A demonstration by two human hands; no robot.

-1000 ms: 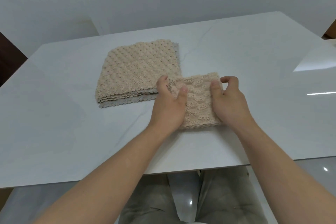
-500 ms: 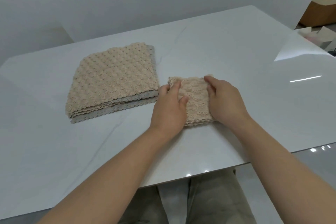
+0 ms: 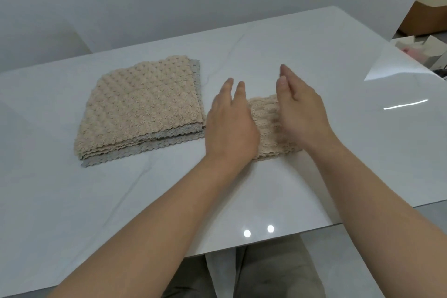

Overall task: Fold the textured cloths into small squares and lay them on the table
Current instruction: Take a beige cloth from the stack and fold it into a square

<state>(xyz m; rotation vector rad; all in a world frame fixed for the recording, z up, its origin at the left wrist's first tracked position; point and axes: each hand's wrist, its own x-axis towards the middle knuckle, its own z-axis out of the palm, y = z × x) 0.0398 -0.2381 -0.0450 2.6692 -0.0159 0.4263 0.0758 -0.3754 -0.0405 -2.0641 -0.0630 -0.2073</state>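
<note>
A small beige textured cloth [image 3: 266, 123], folded into a square, lies on the white table [image 3: 338, 68] in front of me. My left hand [image 3: 229, 123] hovers over its left side with fingers straight and apart, holding nothing. My right hand [image 3: 300, 109] is lifted over its right side, fingers extended, also empty. Both hands hide the cloth's side edges. To the left lies a stack of larger unfolded textured cloths [image 3: 142, 106], beige on top with grey ones beneath.
The table's near edge [image 3: 266, 244] runs just above my lap. Cardboard boxes [image 3: 433, 7] and small items stand off the table at the far right. A white wall is behind the table.
Both hands have let go of the small folded cloth and lifted off it, fingers now stretched out. The camera view has shifted slightly.
</note>
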